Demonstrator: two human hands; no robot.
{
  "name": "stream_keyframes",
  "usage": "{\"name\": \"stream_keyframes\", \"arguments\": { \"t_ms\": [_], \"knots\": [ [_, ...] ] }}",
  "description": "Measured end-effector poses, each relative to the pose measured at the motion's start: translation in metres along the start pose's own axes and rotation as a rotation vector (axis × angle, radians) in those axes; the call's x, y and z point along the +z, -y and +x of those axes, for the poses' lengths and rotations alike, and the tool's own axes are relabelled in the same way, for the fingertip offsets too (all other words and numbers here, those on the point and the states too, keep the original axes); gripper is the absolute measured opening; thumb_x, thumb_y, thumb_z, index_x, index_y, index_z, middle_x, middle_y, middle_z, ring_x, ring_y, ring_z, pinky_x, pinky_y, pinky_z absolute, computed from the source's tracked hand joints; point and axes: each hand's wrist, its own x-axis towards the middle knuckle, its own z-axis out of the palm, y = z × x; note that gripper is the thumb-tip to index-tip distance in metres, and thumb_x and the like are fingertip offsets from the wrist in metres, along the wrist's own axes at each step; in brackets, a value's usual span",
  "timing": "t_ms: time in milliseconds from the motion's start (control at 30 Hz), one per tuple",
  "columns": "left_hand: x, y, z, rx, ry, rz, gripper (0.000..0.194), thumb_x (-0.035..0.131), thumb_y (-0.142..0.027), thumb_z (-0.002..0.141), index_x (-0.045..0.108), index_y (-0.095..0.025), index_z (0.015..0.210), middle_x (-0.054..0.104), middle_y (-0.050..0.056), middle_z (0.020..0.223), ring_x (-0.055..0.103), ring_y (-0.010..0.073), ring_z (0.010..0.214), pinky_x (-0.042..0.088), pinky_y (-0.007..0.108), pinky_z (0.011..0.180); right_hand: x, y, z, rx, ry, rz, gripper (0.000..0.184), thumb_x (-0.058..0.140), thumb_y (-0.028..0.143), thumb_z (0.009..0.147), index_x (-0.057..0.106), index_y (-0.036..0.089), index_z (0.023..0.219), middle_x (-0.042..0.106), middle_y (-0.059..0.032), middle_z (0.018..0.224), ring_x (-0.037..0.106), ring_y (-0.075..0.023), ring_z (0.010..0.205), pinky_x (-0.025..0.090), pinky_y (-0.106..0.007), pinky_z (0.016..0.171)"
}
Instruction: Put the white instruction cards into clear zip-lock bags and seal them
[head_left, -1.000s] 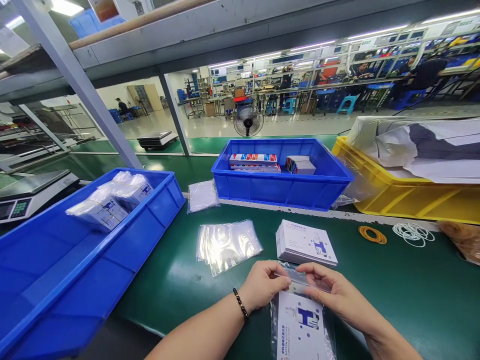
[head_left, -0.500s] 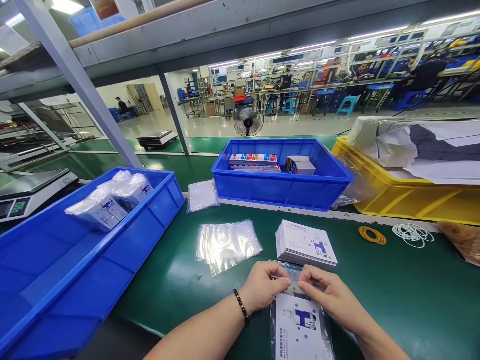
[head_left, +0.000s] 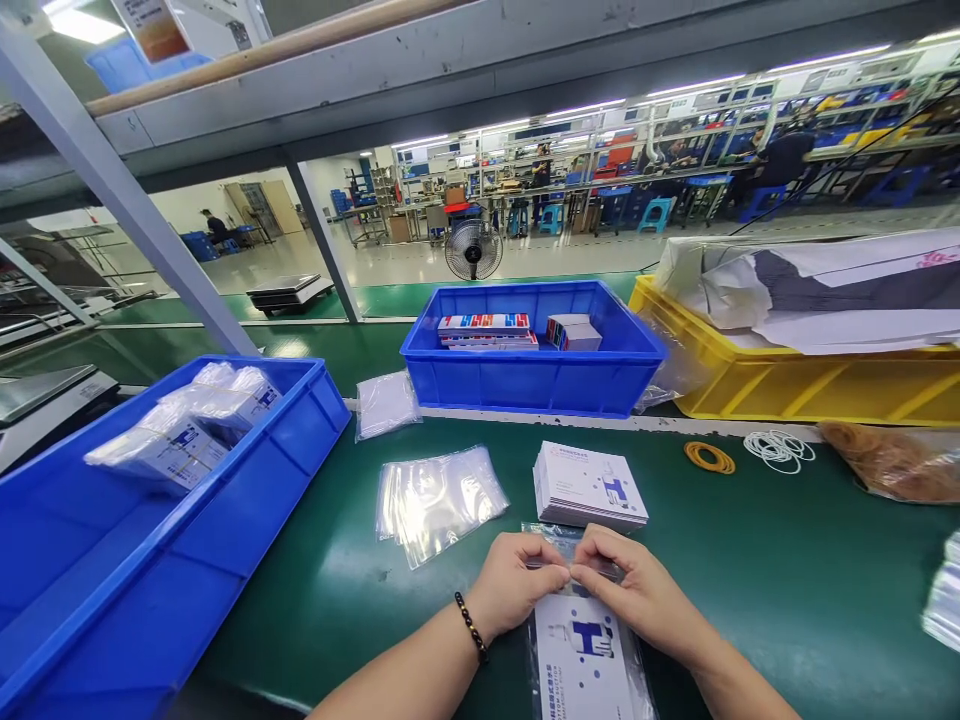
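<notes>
A clear plastic bag [head_left: 550, 535] with a white printed booklet [head_left: 581, 668] inside lies in front of me, its lower end cut off by the frame. My left hand [head_left: 521, 582] pinches the bag's top part between thumb and fingers. Close beside it, my right hand [head_left: 626, 585] pinches the same part, the two thumbs nearly meeting. Just beyond my hands sits a stack of matching booklets [head_left: 589, 485]. Left of that stack, several flat clear bags [head_left: 442, 500] lie fanned out on the green table [head_left: 322, 580].
A blue bin [head_left: 532, 385] at the back holds printed boxes. The left blue bin [head_left: 247, 500] contains bundled bagged booklets [head_left: 176, 450]. At right are a yellow bin [head_left: 810, 385], orange rubber bands [head_left: 709, 458], white bands [head_left: 778, 450] and a bag of brown bands [head_left: 892, 460]. A scale [head_left: 52, 405] stands far left.
The view has turned a little to the right, so things appear shifted left. My hands have come closer together along the bag's top, still pinching it.
</notes>
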Motion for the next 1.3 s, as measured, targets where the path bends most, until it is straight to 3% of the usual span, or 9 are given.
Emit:
{"name": "stream_keyframes", "arguments": {
  "t_ms": [167,300,400,500,700,900,1100,1167,1300],
  "knots": [
    [-0.010,-0.003,-0.001,0.263,-0.046,0.358,0.020,0.058,-0.034,0.072,0.065,-0.016,0.074,0.063,0.005,0.074,0.055,0.0179,0.073,0.044,0.030,0.069,-0.001,-0.004,-0.001,-0.093,-0.065,-0.081,0.022,0.041,0.028,0.080,0.042,0.021,0.060,0.049,0.0007,0.061,0.047,-0.0127,0.056,0.039,-0.023,0.051],
    [-0.024,-0.001,0.002,0.469,-0.315,0.701,0.026,0.042,-0.025,0.083,0.060,-0.017,0.100,0.061,0.010,0.098,0.053,0.0232,0.098,0.042,0.041,0.088,-0.002,-0.006,-0.003,-0.110,-0.091,-0.128,0.020,0.042,0.025,0.081,0.044,0.021,0.062,0.053,-0.0005,0.063,0.050,-0.0131,0.058,0.040,-0.024,0.053],
    [-0.033,0.006,0.006,0.331,-0.442,0.956,0.042,0.047,-0.017,0.076,0.050,-0.016,0.118,0.050,0.013,0.123,0.035,0.0294,0.124,0.031,0.048,0.101,-0.004,-0.007,-0.004,-0.148,-0.144,-0.191,0.014,0.046,0.024,0.080,0.049,0.021,0.066,0.055,-0.0022,0.067,0.052,-0.0146,0.061,0.041,-0.026,0.055],
    [-0.038,0.011,0.010,0.118,-0.386,1.122,0.057,0.053,-0.016,0.071,0.043,-0.014,0.126,0.043,0.015,0.132,0.026,0.0340,0.130,0.026,0.049,0.104,-0.004,-0.009,-0.003,-0.243,-0.282,-0.296,0.012,0.047,0.024,0.081,0.051,0.020,0.071,0.056,-0.0030,0.068,0.053,-0.0155,0.062,0.043,-0.027,0.055],
    [-0.042,0.007,0.014,0.101,-0.352,1.198,0.030,0.045,-0.006,0.074,0.057,-0.016,0.100,0.057,0.011,0.105,0.048,0.0260,0.108,0.040,0.040,0.092,-0.001,-0.010,-0.003,-0.306,-0.309,-0.331,0.019,0.043,0.024,0.085,0.051,0.021,0.067,0.056,-0.0016,0.062,0.054,-0.0140,0.056,0.043,-0.025,0.050],
    [-0.042,0.003,0.016,0.145,-0.390,1.186,0.013,0.048,-0.007,0.075,0.057,-0.016,0.071,0.059,0.008,0.078,0.053,0.0222,0.080,0.046,0.035,0.071,0.005,-0.008,-0.004,-0.247,-0.171,-0.242,0.020,0.043,0.025,0.085,0.054,0.021,0.068,0.058,-0.0029,0.064,0.055,-0.0145,0.057,0.043,-0.024,0.050],
    [-0.039,-0.001,0.012,0.436,-0.512,1.120,0.020,0.047,-0.008,0.076,0.057,-0.017,0.062,0.058,0.006,0.072,0.052,0.0191,0.074,0.043,0.030,0.065,0.010,-0.005,-0.002,-0.128,0.047,-0.091,0.035,0.038,0.037,0.088,0.061,0.019,0.068,0.061,-0.0055,0.067,0.057,-0.0162,0.063,0.045,-0.027,0.058],
    [-0.034,-0.001,0.009,0.564,-0.448,1.093,0.021,0.046,-0.011,0.078,0.059,-0.017,0.063,0.057,0.005,0.070,0.052,0.0173,0.070,0.042,0.028,0.061,0.014,-0.005,-0.001,-0.029,0.103,0.018,0.039,0.038,0.044,0.087,0.066,0.017,0.087,0.064,-0.0065,0.074,0.059,-0.0171,0.066,0.047,-0.029,0.062],
    [-0.021,0.002,0.001,0.676,0.013,1.053,0.020,0.048,-0.016,0.077,0.063,-0.019,0.065,0.058,0.002,0.064,0.052,0.0130,0.058,0.040,0.023,0.053,0.023,-0.013,-0.002,0.182,0.148,0.209,0.064,0.031,0.055,0.086,0.044,0.010,0.130,0.063,-0.0032,0.062,0.059,-0.0169,0.055,0.051,-0.031,0.057]
  ]
}}
